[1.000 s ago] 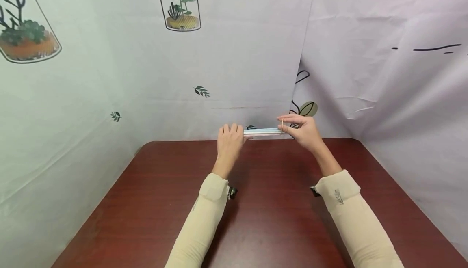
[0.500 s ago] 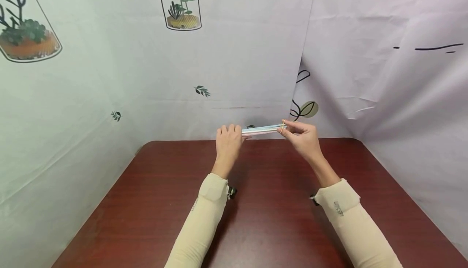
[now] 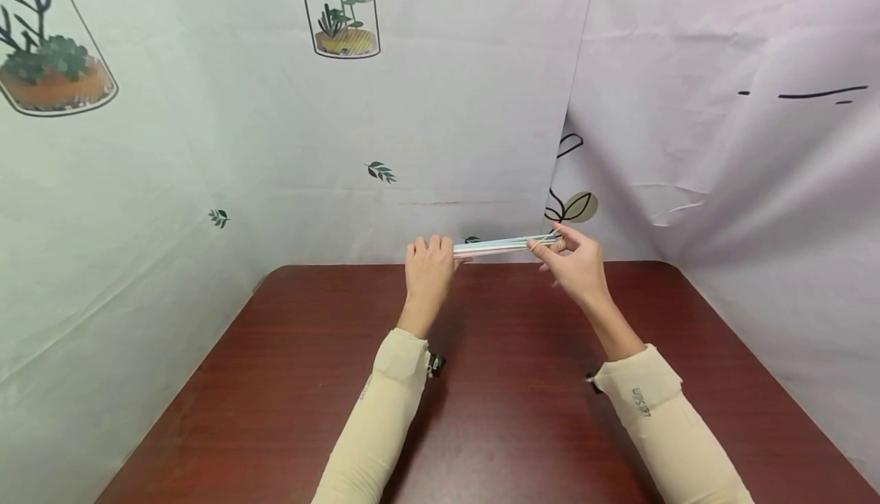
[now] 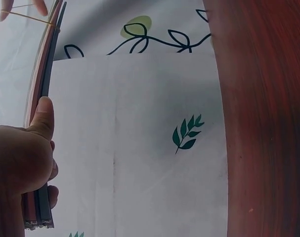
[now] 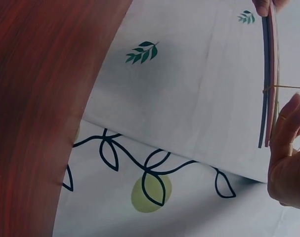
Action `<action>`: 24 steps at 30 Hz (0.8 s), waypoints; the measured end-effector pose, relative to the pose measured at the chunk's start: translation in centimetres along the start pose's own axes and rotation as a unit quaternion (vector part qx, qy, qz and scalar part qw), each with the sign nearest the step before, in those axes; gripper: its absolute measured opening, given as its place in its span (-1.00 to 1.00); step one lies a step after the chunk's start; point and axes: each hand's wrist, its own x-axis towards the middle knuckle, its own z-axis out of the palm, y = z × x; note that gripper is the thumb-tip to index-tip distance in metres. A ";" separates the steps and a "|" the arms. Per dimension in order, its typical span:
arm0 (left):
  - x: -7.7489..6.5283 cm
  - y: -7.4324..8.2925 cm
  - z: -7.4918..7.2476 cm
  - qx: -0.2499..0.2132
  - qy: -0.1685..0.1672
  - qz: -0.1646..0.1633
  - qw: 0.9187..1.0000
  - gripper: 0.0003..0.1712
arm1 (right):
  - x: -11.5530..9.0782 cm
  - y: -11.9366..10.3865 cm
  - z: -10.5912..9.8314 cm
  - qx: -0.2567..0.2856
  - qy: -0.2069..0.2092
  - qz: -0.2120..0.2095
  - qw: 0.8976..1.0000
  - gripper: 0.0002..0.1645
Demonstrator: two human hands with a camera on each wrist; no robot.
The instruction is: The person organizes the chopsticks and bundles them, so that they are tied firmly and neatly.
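Note:
My left hand (image 3: 429, 275) grips one end of a bundle of long, thin, straw-like sticks (image 3: 491, 246), pale blue, white and pink, held nearly level above the table's far edge. In the left wrist view the thumb lies along the bundle (image 4: 40, 79) and its lower end sticks out below the fist. My right hand (image 3: 579, 263) is at the other end, with a thin yellowish rubber band (image 5: 288, 87) stretched over its thumb and fingers. The band loops around the sticks (image 5: 270, 54) a little short of their free end, and runs back to the right hand's fingers.
A dark red-brown table (image 3: 509, 412) with rounded far corners lies under both forearms. White cloth walls (image 3: 440, 107) printed with plants and leaves stand close behind and on both sides. Each wrist carries a small black camera (image 3: 436, 364).
The right hand has moved slightly right, and its thumb and fingers have spread, pulling the rubber band from upright to a slanted, longer stretch. More of the sticks' right end shows. The left hand stays nearly still.

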 end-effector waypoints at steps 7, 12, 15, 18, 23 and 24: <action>0.0 -0.1 0.1 -0.001 0.029 0.001 1.000 -0.47 | 0.2 0.7 -0.1 0.008 0.015 0.015 1.000 -0.10; -0.1 -0.2 0.3 -0.001 0.043 0.000 0.999 -0.45 | 0.3 0.8 -0.1 0.017 0.012 0.034 0.999 -0.15; -0.1 -0.2 0.4 -0.004 0.044 0.000 0.999 -0.46 | 0.5 1.1 0.0 0.047 0.006 0.056 0.997 -0.19; -0.1 -0.3 0.3 -0.008 0.042 -0.001 0.999 -0.46 | 0.7 1.3 0.0 0.088 0.006 0.082 0.993 -0.25; -0.2 -0.3 0.2 -0.010 0.044 0.005 0.999 -0.46 | 1.0 1.6 0.1 0.118 0.002 0.113 0.987 -0.36; -0.2 -0.3 0.2 -0.010 0.046 0.008 0.999 -0.46 | 1.1 1.7 0.1 0.119 -0.001 0.117 0.986 -0.39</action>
